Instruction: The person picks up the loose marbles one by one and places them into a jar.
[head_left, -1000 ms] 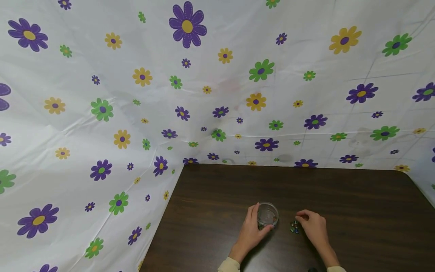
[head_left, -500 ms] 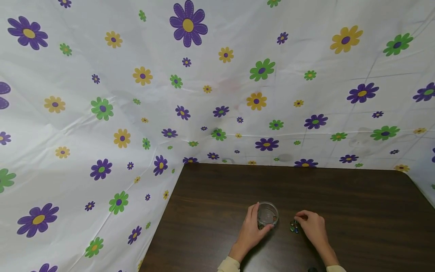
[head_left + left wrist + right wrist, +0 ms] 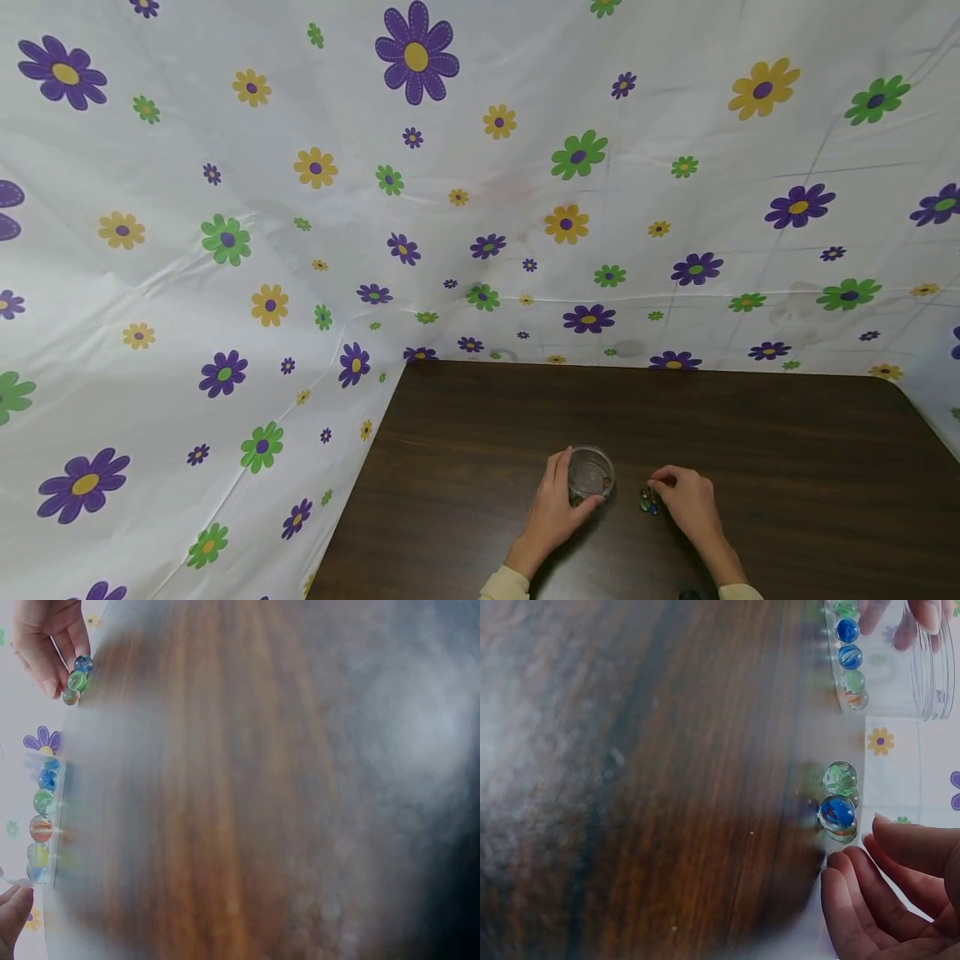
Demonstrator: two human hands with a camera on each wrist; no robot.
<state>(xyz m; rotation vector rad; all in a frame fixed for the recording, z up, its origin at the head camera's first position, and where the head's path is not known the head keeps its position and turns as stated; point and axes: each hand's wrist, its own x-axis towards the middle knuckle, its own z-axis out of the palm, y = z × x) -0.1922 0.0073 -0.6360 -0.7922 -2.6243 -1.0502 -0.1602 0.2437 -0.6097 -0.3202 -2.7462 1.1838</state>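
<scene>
My left hand point(image 3: 551, 508) grips a round clear plastic jar point(image 3: 592, 464) from its left side, thumb on the near side. Several glass marbles point(image 3: 41, 829) line the jar's bottom in the left wrist view, in blue, green, orange and yellow. To the right of the jar, a small cluster of loose marbles point(image 3: 648, 501) lies on the table. My right hand point(image 3: 692, 502) is beside this cluster, with thumb and forefinger close to it. In the right wrist view, a blue marble point(image 3: 837, 813) and a green marble point(image 3: 841, 778) sit just past the loosely curled fingers.
The dark wood-grain table point(image 3: 465, 433) meets a white sheet point(image 3: 510, 175) printed with purple, green and yellow flowers at the back and left. A small dark object point(image 3: 689, 595) shows at the bottom edge, left of the right sleeve point(image 3: 741, 592).
My right hand has shifted slightly left, its fingertips now overlapping the marble cluster's edge. The left hand and jar have stayed in place.
</scene>
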